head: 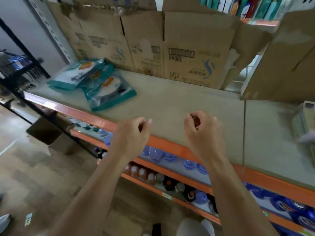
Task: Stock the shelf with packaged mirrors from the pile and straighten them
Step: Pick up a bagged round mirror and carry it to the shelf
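Several teal-edged packaged mirrors (95, 82) lie in a loose, overlapping heap at the left end of the grey shelf board (179, 106). The front one (110, 94) lies skewed, with its corner reaching toward the shelf's orange front rail (167, 143). My left hand (133, 135) and my right hand (202, 133) hover side by side over the shelf's front edge. Both have loosely curled fingers and hold nothing. They are well to the right of the mirrors and touch none of them.
Brown cardboard boxes (187, 48) line the back of the shelf, and another box (281, 65) juts in at the right. A blurred stack of flat items (305, 126) sits at the far right. Lower shelves hold bottles (153, 176). An open box (46, 132) stands on the floor at left.
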